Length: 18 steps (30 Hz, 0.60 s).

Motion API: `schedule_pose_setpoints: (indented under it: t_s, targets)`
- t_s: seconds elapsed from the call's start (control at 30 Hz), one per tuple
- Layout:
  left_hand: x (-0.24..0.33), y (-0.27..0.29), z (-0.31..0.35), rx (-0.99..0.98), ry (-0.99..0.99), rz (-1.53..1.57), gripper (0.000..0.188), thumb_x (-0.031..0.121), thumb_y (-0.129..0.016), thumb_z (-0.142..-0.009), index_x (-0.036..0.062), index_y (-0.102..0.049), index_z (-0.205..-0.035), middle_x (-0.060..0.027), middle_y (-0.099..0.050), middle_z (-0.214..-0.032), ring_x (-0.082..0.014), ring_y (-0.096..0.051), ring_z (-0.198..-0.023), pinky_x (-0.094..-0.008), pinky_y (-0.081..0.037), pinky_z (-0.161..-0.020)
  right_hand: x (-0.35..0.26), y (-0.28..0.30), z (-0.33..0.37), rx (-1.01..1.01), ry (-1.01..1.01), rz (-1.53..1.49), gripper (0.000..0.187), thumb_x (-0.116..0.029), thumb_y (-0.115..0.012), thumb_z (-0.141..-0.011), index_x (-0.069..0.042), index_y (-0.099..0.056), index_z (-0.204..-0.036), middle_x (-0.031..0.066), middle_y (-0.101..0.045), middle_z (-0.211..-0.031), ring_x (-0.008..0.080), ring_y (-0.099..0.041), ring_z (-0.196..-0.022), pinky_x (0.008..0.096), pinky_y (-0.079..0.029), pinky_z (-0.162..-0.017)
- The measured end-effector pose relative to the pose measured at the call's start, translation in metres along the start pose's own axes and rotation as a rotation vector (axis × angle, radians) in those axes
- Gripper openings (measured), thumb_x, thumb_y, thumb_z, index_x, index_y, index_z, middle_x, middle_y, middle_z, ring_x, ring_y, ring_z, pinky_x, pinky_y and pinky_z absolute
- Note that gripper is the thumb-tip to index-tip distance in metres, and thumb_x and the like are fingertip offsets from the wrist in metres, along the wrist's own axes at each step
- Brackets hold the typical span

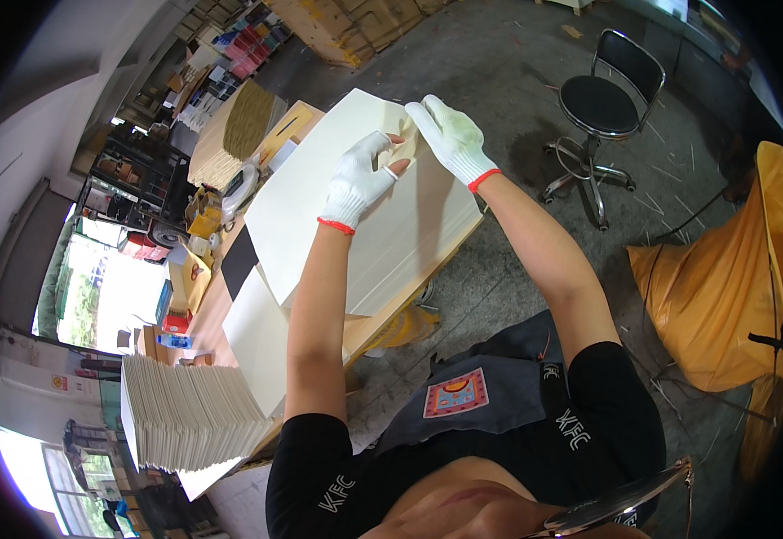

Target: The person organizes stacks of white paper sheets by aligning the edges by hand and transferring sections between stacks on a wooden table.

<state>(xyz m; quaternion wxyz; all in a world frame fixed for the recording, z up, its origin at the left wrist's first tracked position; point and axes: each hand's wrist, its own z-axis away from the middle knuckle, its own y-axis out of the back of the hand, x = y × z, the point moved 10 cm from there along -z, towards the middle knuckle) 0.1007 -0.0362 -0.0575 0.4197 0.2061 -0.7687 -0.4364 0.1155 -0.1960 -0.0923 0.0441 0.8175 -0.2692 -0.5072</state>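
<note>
A tall stack of large cream-white sheets (310,198) stands on the wooden table in front of me. My left hand (360,180), in a white knit glove with red cuff, is over the top sheet. Its thumb and forefinger tips are bare and spread apart, with nothing visible between them. To its right, my right hand (450,135), gloved the same way, lies along the stack's far right edge. Its fingers are stretched out; whatever is under its palm is hidden. Between the two hands, the sheets look shaded and slightly bent at that edge.
A thick pile of folded sheets (195,409) stands at the table's near left end. Another tall pile (234,135) is beyond the big stack. On the right are a black swivel chair (600,106) and a large yellow-orange sack (706,274). Scraps litter the floor.
</note>
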Motion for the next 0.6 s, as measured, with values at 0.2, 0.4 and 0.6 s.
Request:
schedule_pose_setpoints:
  t_s: [0.2,0.4,0.6]
  targets:
    - [-0.001,0.001,0.001,-0.005,0.064,0.079,0.033,0.019,-0.071,-0.089,0.011,-0.068,-0.121,-0.0157,-0.071,-0.11,-0.0291,-0.068,-0.098,-0.0372,-0.052,-0.088,0.004,0.0,-0.001,0.0,-0.032,-0.009,0.052,-0.06,-0.042,-0.102,-0.01,-0.056,-0.095,0.0178,-0.06,-0.082,0.0414,-0.059,-0.08,0.0486,-0.042,-0.071]
    - [0.003,0.011,0.002,0.14,0.037,0.113,0.03,0.014,-0.059,-0.095,0.0129,-0.067,-0.124,-0.0158,-0.071,-0.11,-0.0288,-0.067,-0.098,-0.0362,-0.051,-0.088,0.0,0.001,0.002,-0.023,-0.049,-0.042,0.052,-0.061,-0.044,-0.101,-0.011,-0.056,-0.094,0.0171,-0.059,-0.079,0.0399,-0.059,-0.077,0.0475,-0.042,-0.07]
    - [-0.006,-0.005,-0.001,-0.133,0.104,-0.031,0.053,0.019,-0.057,-0.098,0.0248,-0.05,-0.15,-0.0212,-0.065,-0.128,-0.0304,-0.066,-0.112,-0.0377,-0.049,-0.096,0.001,0.0,0.0,-0.012,-0.009,-0.018,0.051,-0.059,-0.043,-0.101,-0.011,-0.055,-0.094,0.0197,-0.063,-0.082,0.0408,-0.063,-0.079,0.0496,-0.045,-0.069]
